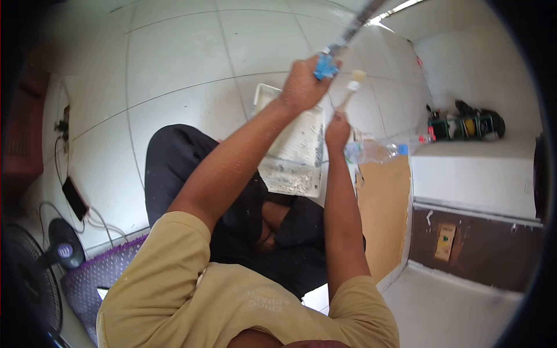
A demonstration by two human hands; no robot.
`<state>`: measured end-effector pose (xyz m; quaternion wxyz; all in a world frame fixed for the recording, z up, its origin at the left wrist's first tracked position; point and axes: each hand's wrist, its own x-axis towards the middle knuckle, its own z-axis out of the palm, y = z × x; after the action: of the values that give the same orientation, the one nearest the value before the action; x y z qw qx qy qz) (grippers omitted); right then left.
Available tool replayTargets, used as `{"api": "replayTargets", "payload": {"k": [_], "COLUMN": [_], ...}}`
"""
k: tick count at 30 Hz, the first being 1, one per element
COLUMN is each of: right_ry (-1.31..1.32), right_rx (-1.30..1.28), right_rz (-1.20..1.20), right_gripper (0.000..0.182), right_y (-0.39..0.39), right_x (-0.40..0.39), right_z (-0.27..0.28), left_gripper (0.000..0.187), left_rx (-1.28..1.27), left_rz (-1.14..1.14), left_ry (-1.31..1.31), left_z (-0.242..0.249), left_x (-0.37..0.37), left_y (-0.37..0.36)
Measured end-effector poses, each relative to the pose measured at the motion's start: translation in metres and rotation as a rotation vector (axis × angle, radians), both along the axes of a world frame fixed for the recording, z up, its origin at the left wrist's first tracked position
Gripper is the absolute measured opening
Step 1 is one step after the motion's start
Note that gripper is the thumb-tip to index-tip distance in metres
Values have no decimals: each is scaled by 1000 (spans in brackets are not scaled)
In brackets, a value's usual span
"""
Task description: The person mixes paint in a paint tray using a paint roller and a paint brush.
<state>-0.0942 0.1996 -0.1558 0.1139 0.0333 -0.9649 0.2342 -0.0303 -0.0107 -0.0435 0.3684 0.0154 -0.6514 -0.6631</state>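
Note:
My left hand (304,87) is closed around a long pole (352,33), which slants up and away to the top edge. A crumpled-looking blue piece (326,67) sits on the pole beside my fingers, and the pole's far end is blurred and out of view. In my right hand (337,131) is a paintbrush (351,88), gripped by its wooden handle with the pale bristles pointing up. Below both hands a white paint tray (288,184) lies on the tiled floor, smeared with whitish paint; my left forearm covers part of it.
A clear plastic bottle (374,152) with a blue cap lies right of my right hand, near a cardboard sheet (384,214). A green crate (467,126) stands on the white ledge at right. Left are a phone (74,197) with cables, a fan (29,278) and a purple mat (104,275).

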Motion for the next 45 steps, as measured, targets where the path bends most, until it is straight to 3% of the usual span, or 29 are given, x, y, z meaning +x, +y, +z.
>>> {"api": "replayTargets", "payload": {"k": [2, 5, 7, 10, 11, 14, 15, 18, 20, 23, 25, 27, 29, 31, 34, 35, 36, 38, 40, 43, 44, 45], "right_ry": [-364, -267, -131, -8, -191, 30, -34, -49, -292, -70, -90, -143, -180, -116, -182, -33, -30, -344, -325, -45, -53, -147], "right_rx": [539, 392, 40, 164, 451, 280, 53, -71, 455, 399, 122, 228, 331, 153, 274, 60, 59, 375, 397, -83, -82, 133], "right_rz": [295, 176, 34, 83, 300, 253, 56, -8, 258, 286, -24, 30, 95, -20, 90, 25, 36, 132, 85, -42, -50, 58], "right_gripper": [61, 62, 56, 56, 57, 56, 54, 52, 52, 54, 53, 53, 52, 55, 59, 60, 60, 60, 59, 59, 59, 56], "right_y": [37, 8, 6, 33, 60, 59, 25, 42, 67, 59, 38, 53, 48, 37, 40, 39, 39, 57, 42, 29, 40, 61], "right_x": [-19, 18, 31, 8, -18, -28, 9, 1, -15, -15, 11, -4, -10, 8, 10, 13, 6, 6, 10, 21, 14, -1], "right_z": [-51, 25, 48, -12, -58, -56, 15, -2, -43, -36, 1, -37, -40, -18, -15, -13, -18, -39, 1, 41, 7, -50], "left_gripper": [34, 36, 36, 36, 36, 43, 43, 33, 33, 33, 34, 34, 34, 34, 32, 31, 31, 30, 29, 30, 30, 30], "left_rx": [11, -85, -76, -73, -83, -91, -96, 16, 55, -17, 0, 5, -60, -62, 3, 8, 13, 11, 15, -66, -65, -60], "left_rz": [-26, 18, 9, -8, -5, -14, -13, -29, -38, -8, -15, -25, 4, 30, -11, -17, -23, -35, -27, 0, -8, -16], "left_ry": [-9, -55, -31, -31, -55, -96, -96, 22, -113, -98, -103, -100, -111, -121, -136, -95, -64, -120, -155, -87, -95, -132], "left_z": [4, 4, 0, 3, 8, 6, 1, -6, -3, -9, 0, 2, -7, 2, 1, -4, -8, -6, -3, -4, -4, -2], "left_x": [0, 2, -3, 1, 2, 2, 0, -6, -5, -9, -4, -1, -6, -4, -2, -7, -8, -3, -4, -3, 1, 3], "left_y": [2, -1, 1, 9, 11, 10, 8, 19, 15, 13, 16, 18, 14, 9, 14, 13, 11, 14, 13, 12, 13, 15]}}
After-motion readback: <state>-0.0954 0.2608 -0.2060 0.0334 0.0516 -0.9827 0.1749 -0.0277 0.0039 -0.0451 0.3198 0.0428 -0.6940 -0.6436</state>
